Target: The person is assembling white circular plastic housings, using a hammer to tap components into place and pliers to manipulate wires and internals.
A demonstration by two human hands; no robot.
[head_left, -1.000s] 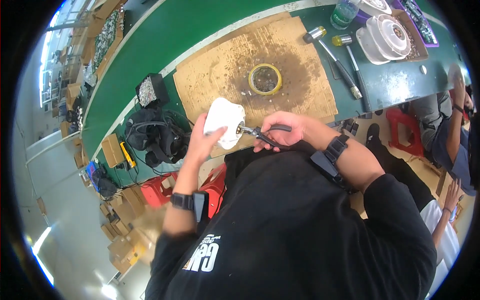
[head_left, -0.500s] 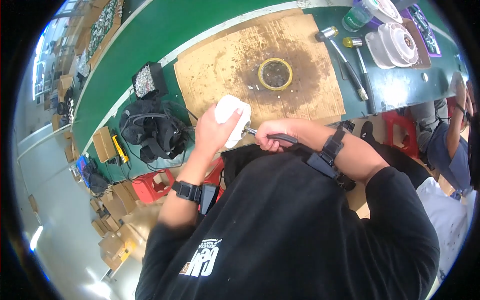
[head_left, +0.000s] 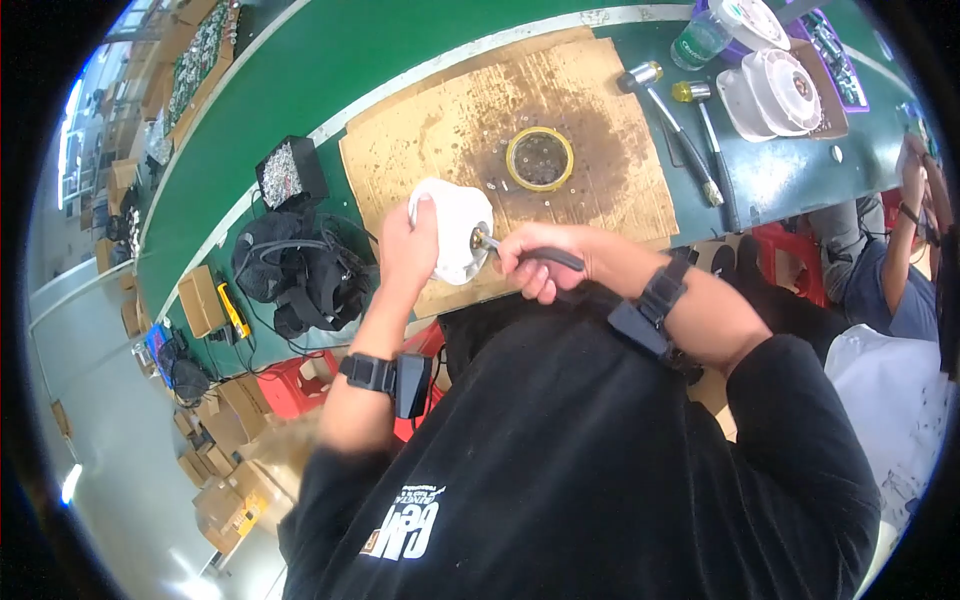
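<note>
My left hand (head_left: 409, 245) is closed on a white rounded plastic part (head_left: 455, 225), held up over the near edge of the cardboard sheet. A hole with brass-coloured metal inside shows on the side of the part toward my right. My right hand (head_left: 538, 272) grips dark-handled pliers (head_left: 556, 258), whose metal tip reaches into or against that hole. Whether the jaws have hold of the metal piece cannot be made out. Past the hands, a yellow-rimmed ring (head_left: 567, 166) lies on the stained cardboard (head_left: 420, 110).
Two mallets (head_left: 683, 115) (head_left: 712, 150) lie right of the cardboard, near white tubs (head_left: 765, 95) and a clear bottle (head_left: 700, 42). To the left are a black bag (head_left: 290, 265) and a black box of small metal parts (head_left: 300, 170). Another person (head_left: 880, 260) sits at the right.
The white part has been turned so its hole faces more upward into view. My left hand has shifted its hold slightly leftward, and the right hand's fingers have loosened around the pliers' handles.
</note>
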